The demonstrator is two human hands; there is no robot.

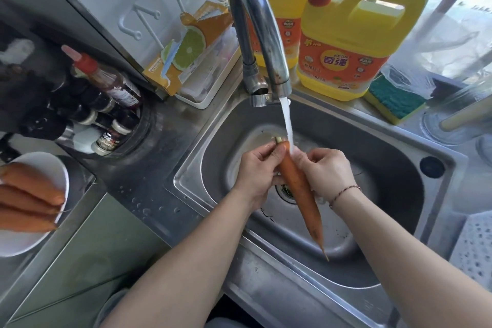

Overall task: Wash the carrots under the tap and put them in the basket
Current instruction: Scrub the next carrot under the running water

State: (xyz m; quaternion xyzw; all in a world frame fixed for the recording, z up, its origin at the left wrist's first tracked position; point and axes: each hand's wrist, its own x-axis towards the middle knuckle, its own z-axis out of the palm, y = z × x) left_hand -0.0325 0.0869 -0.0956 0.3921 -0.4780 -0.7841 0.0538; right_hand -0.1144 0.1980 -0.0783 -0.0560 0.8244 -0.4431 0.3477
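A long orange carrot [303,194] is held over the steel sink [394,194], thick end up under the running water from the tap [255,21]. My left hand [257,170] grips its upper part from the left. My right hand [326,170] grips it from the right, fingers curled round it. The carrot's thin tip points toward the sink's near rim. Three more carrots [29,194] lie on a white plate [53,165] on the counter at the far left. A white perforated basket [474,247] shows at the right edge.
Two yellow detergent jugs [346,42] stand behind the sink, with a green-yellow sponge [394,101] beside them. Sauce bottles [106,82] and jars sit at the left, near an orange box [186,42]. A glass lid [458,120] lies at the right.
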